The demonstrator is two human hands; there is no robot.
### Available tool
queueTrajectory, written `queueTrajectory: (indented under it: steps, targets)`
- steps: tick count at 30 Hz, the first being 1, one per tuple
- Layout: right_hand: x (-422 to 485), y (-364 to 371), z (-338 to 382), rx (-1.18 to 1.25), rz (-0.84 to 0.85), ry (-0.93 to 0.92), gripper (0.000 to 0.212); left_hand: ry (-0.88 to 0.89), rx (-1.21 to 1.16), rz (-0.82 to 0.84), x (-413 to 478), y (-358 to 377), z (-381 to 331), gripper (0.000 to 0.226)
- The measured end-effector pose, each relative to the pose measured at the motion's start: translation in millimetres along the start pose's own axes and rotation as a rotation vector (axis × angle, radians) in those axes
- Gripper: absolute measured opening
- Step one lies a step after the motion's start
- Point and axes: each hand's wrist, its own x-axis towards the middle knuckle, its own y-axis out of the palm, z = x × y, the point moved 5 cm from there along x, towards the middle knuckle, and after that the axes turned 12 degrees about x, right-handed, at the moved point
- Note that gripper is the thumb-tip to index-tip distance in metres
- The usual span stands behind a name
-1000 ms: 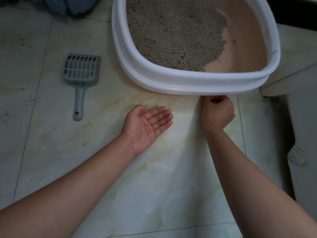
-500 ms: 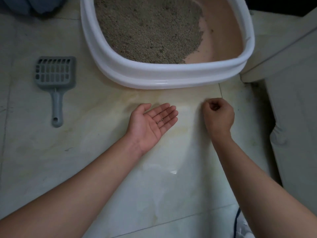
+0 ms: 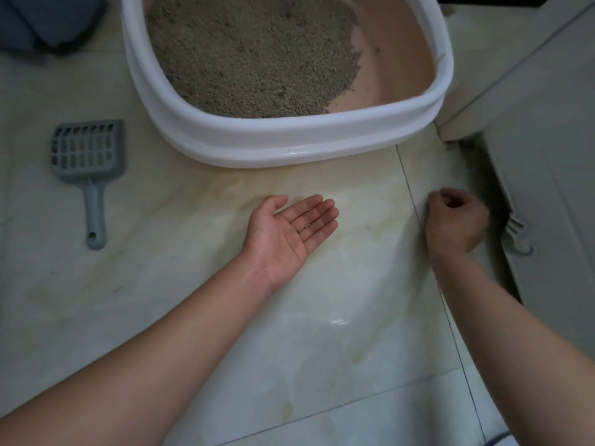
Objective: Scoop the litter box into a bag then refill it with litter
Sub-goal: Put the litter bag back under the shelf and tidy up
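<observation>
A pale marbled tile floor (image 3: 193, 317) with yellowish stains bears a blue-grey bundle (image 3: 48, 20) at the far left and a white panel (image 3: 547, 188) on the right.

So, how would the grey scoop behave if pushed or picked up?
The scoop looks like thin moulded plastic with a slotted head, so probably stiff and light. Lying flat on glossy tile, it would likely slide rather than roll if pushed.

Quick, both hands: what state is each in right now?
Left hand: open, palm up, a few litter grains lying on its fingers.
Right hand: closed, fingers curled; nothing visible in its grip.
</observation>
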Motion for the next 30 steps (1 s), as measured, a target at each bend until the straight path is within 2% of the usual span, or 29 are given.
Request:
queueTrajectory:
  steps: [4, 11, 14, 20, 24, 27, 30]
  targets:
    - [8, 1, 1, -0.029, -0.006, -0.016, 0.02, 0.009, 0.019, -0.031, 1, -1, -1, 0.046]
    - [13, -1, 2, -0.14, 0.084, -0.085, 0.019, 0.025, 0.043, -0.04, 5, 12, -1, 0.046]
    - [-4, 7, 14, -0.081, 0.218, -0.198, 0.015, 0.019, 0.05, -0.049, 8, 11, 1, 0.046]
    - [-99, 28, 67, 0.215, 0.538, -0.428, 0.009, -0.004, 0.059, -0.076, 11, 11, 7, 0.047]
    - [-148, 39, 88, 0.177, 0.679, -0.56, 0.016, -0.012, 0.069, -0.086, 13, 14, 8, 0.052]
    - [-155, 39, 89, 0.153, 0.688, -0.628, 0.007, -0.021, 0.064, -0.084, 14, 15, 7, 0.046]
    - [-137, 27, 80, 0.163, 0.556, -0.593, 0.007, 0.01, 0.071, -0.083, 14, 12, 5, 0.044]
